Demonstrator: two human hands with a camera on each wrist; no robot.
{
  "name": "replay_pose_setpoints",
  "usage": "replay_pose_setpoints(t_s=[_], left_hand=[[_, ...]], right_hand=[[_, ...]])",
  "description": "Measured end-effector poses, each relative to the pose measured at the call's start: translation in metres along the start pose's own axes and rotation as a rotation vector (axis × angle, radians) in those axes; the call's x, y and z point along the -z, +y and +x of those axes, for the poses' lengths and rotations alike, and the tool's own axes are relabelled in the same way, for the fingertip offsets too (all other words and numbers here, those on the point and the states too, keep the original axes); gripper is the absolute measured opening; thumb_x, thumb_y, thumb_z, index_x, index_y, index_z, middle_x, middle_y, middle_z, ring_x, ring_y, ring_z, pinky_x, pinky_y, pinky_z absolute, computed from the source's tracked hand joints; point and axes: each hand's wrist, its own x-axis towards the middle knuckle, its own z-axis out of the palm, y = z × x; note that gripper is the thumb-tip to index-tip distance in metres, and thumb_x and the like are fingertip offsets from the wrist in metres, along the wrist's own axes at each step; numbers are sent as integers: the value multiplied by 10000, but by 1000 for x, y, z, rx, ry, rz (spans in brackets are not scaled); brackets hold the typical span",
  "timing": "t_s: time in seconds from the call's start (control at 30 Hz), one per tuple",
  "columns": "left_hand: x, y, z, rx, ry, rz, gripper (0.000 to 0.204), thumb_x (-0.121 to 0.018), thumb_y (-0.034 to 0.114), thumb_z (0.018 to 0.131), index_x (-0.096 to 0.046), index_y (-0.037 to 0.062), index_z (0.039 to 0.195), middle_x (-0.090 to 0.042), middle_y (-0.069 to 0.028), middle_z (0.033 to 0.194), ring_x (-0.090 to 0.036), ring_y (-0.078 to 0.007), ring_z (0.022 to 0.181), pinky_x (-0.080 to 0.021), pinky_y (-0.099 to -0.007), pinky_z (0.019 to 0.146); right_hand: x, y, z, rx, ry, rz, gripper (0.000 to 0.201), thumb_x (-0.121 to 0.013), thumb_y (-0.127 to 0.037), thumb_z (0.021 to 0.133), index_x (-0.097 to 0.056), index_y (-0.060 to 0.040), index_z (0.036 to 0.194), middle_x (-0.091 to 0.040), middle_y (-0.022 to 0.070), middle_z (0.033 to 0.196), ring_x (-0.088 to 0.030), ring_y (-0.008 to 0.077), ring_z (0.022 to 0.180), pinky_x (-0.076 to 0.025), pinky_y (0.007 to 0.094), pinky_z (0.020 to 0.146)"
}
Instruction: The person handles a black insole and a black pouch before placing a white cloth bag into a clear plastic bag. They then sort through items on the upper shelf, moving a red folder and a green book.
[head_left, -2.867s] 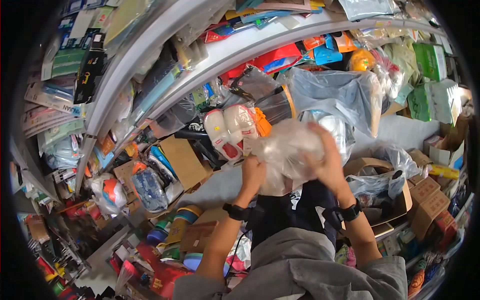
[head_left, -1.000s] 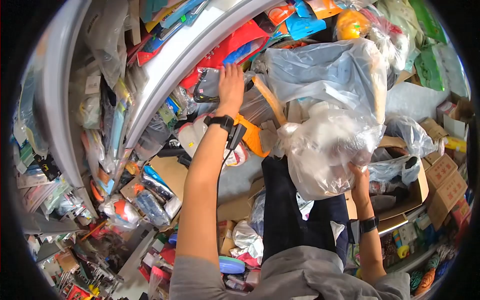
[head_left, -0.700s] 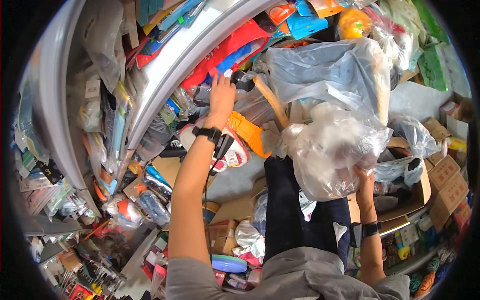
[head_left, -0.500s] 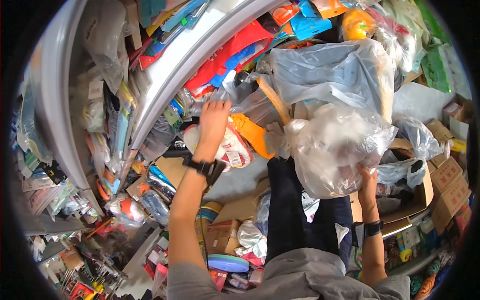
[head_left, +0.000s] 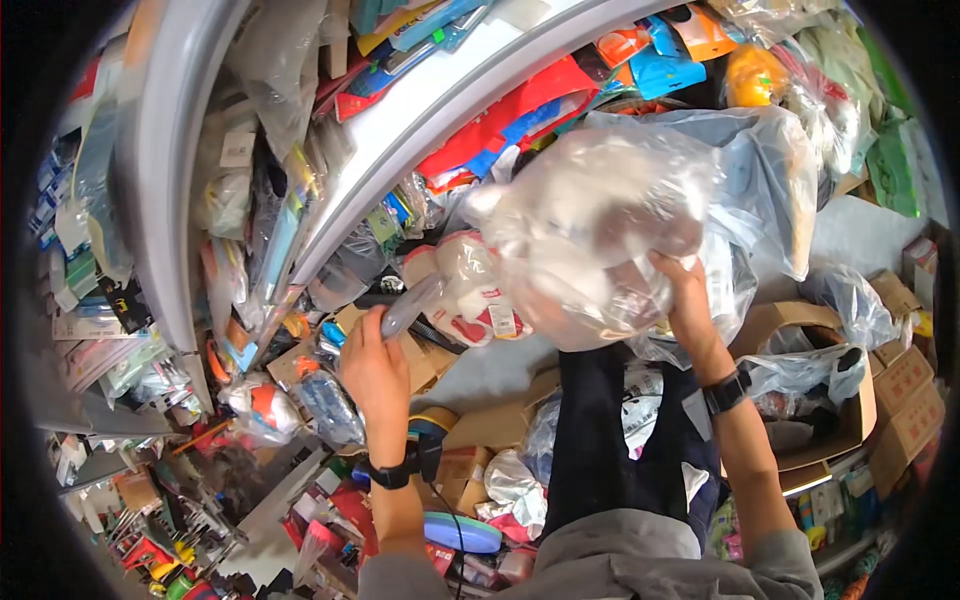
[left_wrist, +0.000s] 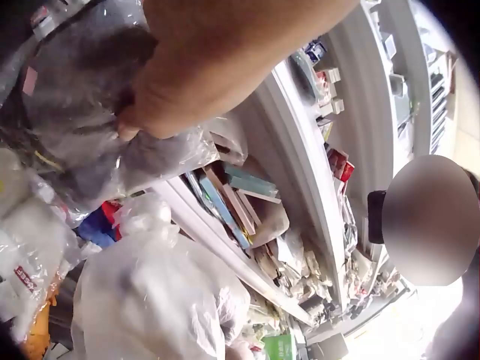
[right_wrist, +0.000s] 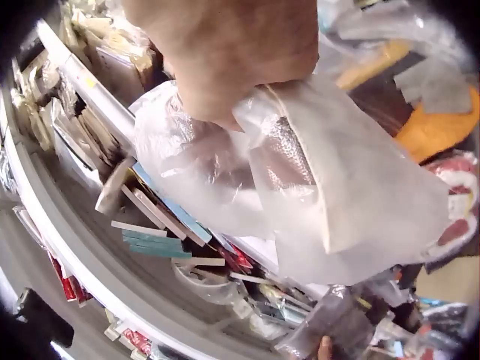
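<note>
My left hand [head_left: 375, 380] pinches a flat, shiny plastic packet [head_left: 415, 305]. In the left wrist view this packet [left_wrist: 75, 105] looks dark and crinkled, with a small pink sticker on it; what it holds is unclear. My right hand [head_left: 685, 295] grips a large clear plastic bag [head_left: 590, 240] by its right side. White and brownish soft shapes show through the bag's film. In the right wrist view the bag [right_wrist: 360, 195] hangs under the fingers, with a grey textured patch visible through it. White-and-red slippers [head_left: 470, 290] in clear wrap lie between the hands.
Several packed shelves curve along the left, with a pale shelf edge [head_left: 440, 115] above the pile. A red bag [head_left: 520, 120] and a large translucent bag [head_left: 770, 180] lie at the back. An opened cardboard box [head_left: 870, 400] stands at right. Another person [left_wrist: 431, 221] is at the side.
My left hand, earlier on a dark packet at the pile's back, has drawn back toward the body with it. My right hand has lifted the large bag up and to the left.
</note>
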Motion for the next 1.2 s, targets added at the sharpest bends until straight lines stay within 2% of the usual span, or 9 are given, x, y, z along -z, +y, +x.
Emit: replay_pose_setpoints(t_s=[0.2,0.3,0.37,0.57,0.67,0.77,0.93,1.07,1.2], left_hand=[[5,-20,-24,155,-15,-77,344,-629,48,789,-552,41,1124,-621,-171,1023,-590,-387,920,-469,-441,753],[5,-17,-25,217,-27,-82,329,-642,81,805,-558,40,1120,-629,-178,1018,-594,-395,910,-475,-442,739],[6,-12,-29,223,-33,-58,319,-646,94,812,-561,41,1115,-633,-180,1011,-598,-397,902,-477,-442,733],[7,14,-17,238,-65,-108,311,-655,109,810,-570,45,1103,-633,-184,1002,-593,-409,898,-479,-437,739],[19,43,-10,239,-78,-225,297,-664,108,831,-566,19,1097,-648,-172,993,-631,-331,883,-489,-387,756],[22,69,-6,240,-46,-677,295,-665,104,859,-560,-3,1112,-656,-117,1002,-628,-206,880,-488,-321,777],[-16,114,6,332,-503,-1389,339,-668,68,861,-534,-10,1163,-618,-55,1035,-572,-108,910,-472,-259,800],[-63,136,1,329,-564,-1437,335,-647,63,878,-511,-12,1174,-600,-25,1035,-558,-83,891,-469,-233,777],[-84,132,15,-23,-165,-699,696,-650,311,865,-327,-16,1388,-338,-253,1421,-352,-398,1306,-277,-434,1083]], right_hand=[[-69,34,19,-167,-54,261,296,-596,-34,813,-593,-37,1109,-639,80,1013,-615,193,888,-496,315,790],[-99,43,27,-104,-25,-113,390,-632,-121,840,-526,10,1192,-614,106,1097,-578,201,1016,-452,327,887],[-88,104,60,-25,-17,-265,594,-663,-216,856,-386,22,1325,-564,142,1185,-534,237,1106,-400,346,979],[-67,92,51,-99,-167,-147,793,-713,-351,819,-319,35,1390,-453,200,1339,-449,265,1231,-370,364,1027],[-40,103,42,436,-4,-785,670,-663,-301,879,-344,-37,1407,-474,125,1346,-446,217,1244,-360,333,1029],[-35,37,-9,309,-122,-528,651,-644,-316,886,-366,-41,1407,-445,131,1387,-388,214,1304,-304,336,1071],[0,-11,-58,-265,-631,-49,623,-635,-253,901,-348,-22,1404,-492,64,1317,-470,145,1181,-380,315,1019],[11,-24,-71,-196,-635,-3,492,-678,-192,871,-477,-12,1282,-599,42,1127,-588,131,930,-470,280,845],[37,15,-66,-235,-304,-241,182,-682,-161,868,-627,-7,949,-604,-25,825,-516,66,758,-436,248,697]])
